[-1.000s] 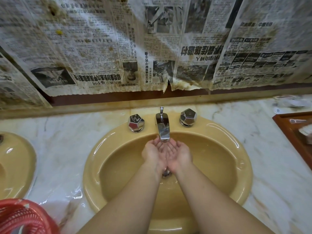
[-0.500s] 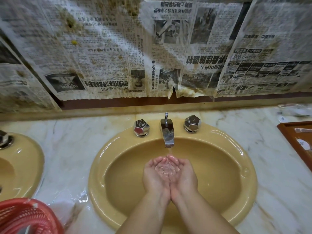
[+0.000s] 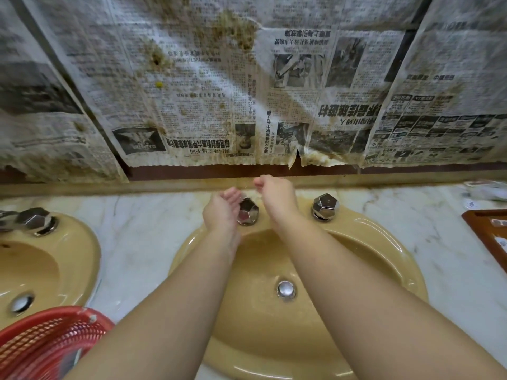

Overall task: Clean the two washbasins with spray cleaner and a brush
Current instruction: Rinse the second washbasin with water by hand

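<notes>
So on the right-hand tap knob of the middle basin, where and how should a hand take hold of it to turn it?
Grip the right-hand tap knob round its faceted chrome head, fingers coming down from above and the front. The flat facets give fingertips purchase, it stands upright on the basin rim, and nothing covers it. The right hand is nearest, raised just to its left.

Both bare forearms reach forward over the basin [image 3: 406, 272], a little apart. The left hand [image 3: 223, 208] is cupped with the palm up, fingers loosely curved, at its back rim. The right hand [image 3: 277, 196] is beside it, slightly further forward, fingers loosely curled, holding nothing.
</notes>
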A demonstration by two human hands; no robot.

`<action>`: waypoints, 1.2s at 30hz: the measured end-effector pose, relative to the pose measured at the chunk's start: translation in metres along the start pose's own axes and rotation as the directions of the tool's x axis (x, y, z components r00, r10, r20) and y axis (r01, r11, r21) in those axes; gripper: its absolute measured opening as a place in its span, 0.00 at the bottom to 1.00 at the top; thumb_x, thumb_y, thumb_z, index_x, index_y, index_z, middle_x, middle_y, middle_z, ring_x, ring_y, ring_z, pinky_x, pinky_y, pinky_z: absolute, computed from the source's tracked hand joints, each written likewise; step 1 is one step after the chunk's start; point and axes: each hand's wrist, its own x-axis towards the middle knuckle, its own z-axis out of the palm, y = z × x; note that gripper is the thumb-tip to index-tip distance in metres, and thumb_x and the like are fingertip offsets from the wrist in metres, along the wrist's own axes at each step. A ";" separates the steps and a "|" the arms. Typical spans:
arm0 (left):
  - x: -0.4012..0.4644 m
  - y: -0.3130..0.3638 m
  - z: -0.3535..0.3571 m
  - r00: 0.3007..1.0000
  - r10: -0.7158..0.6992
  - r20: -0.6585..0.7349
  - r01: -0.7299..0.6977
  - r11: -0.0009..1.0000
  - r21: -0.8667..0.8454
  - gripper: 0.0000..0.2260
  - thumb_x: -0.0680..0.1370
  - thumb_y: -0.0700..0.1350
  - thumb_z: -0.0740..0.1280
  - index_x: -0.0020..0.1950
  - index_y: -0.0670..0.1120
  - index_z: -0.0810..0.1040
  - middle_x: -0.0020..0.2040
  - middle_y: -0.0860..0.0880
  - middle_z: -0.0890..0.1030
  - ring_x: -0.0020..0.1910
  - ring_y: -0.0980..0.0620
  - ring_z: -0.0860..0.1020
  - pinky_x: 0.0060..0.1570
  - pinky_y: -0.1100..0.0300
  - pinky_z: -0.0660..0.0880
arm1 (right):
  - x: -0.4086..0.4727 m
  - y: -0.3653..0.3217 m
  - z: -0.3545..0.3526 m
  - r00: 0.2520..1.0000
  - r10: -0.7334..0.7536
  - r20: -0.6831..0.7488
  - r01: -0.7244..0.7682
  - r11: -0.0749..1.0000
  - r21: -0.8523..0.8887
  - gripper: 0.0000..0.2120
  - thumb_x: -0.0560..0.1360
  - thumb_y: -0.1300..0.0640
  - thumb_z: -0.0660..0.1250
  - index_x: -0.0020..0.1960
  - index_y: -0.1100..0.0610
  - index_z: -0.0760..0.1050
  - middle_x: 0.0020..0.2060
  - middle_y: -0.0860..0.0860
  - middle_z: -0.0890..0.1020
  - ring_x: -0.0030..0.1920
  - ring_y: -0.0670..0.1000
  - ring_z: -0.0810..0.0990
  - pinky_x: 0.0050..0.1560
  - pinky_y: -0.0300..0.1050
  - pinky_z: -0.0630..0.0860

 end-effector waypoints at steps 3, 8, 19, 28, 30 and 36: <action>-0.002 -0.022 -0.024 0.994 -0.075 -0.077 0.077 0.997 0.026 0.15 0.83 0.42 0.55 0.51 0.40 0.81 0.52 0.42 0.85 0.53 0.48 0.84 0.60 0.56 0.78 | -0.017 0.015 -0.037 0.958 -0.201 -0.204 0.182 0.977 -0.106 0.14 0.82 0.56 0.60 0.52 0.60 0.84 0.48 0.55 0.85 0.49 0.52 0.81 0.45 0.41 0.76; -0.024 -0.079 -0.032 0.971 -0.226 -0.079 0.227 0.974 0.000 0.16 0.85 0.43 0.54 0.52 0.41 0.81 0.53 0.43 0.85 0.53 0.49 0.83 0.61 0.55 0.76 | -0.030 0.098 -0.069 0.886 0.105 -0.452 -0.048 0.990 0.136 0.14 0.80 0.59 0.60 0.49 0.51 0.85 0.49 0.48 0.86 0.51 0.50 0.81 0.51 0.43 0.73; -0.052 -0.107 0.014 0.895 -0.444 0.036 0.443 0.880 -0.169 0.10 0.84 0.40 0.60 0.46 0.38 0.77 0.34 0.40 0.81 0.31 0.45 0.82 0.34 0.55 0.81 | -0.021 0.125 -0.050 0.824 0.562 -0.063 -0.239 0.447 0.862 0.10 0.81 0.62 0.60 0.47 0.65 0.77 0.39 0.61 0.84 0.37 0.57 0.85 0.42 0.49 0.83; -0.066 -0.112 0.000 0.899 -0.427 0.097 0.437 0.865 -0.245 0.16 0.84 0.45 0.57 0.53 0.34 0.79 0.43 0.36 0.83 0.43 0.39 0.83 0.53 0.45 0.81 | -0.043 0.128 -0.053 0.860 0.509 0.029 -0.252 0.375 0.892 0.11 0.74 0.61 0.63 0.51 0.64 0.81 0.50 0.63 0.85 0.52 0.63 0.85 0.63 0.58 0.78; -0.076 -0.111 -0.008 0.901 -0.432 0.047 0.426 0.857 -0.291 0.15 0.83 0.44 0.57 0.50 0.35 0.78 0.45 0.36 0.82 0.47 0.37 0.82 0.62 0.42 0.77 | -0.058 0.126 -0.053 0.862 0.504 0.055 -0.261 0.350 0.900 0.07 0.73 0.63 0.62 0.42 0.63 0.78 0.44 0.61 0.82 0.44 0.61 0.84 0.60 0.55 0.79; -0.097 -0.069 0.005 0.935 -0.331 0.126 0.353 0.846 -0.400 0.14 0.82 0.43 0.57 0.40 0.39 0.76 0.38 0.40 0.80 0.39 0.42 0.81 0.55 0.49 0.79 | -0.071 0.078 -0.054 0.917 0.395 0.051 -0.228 0.417 0.880 0.10 0.75 0.64 0.62 0.47 0.68 0.80 0.43 0.63 0.84 0.43 0.60 0.83 0.63 0.56 0.79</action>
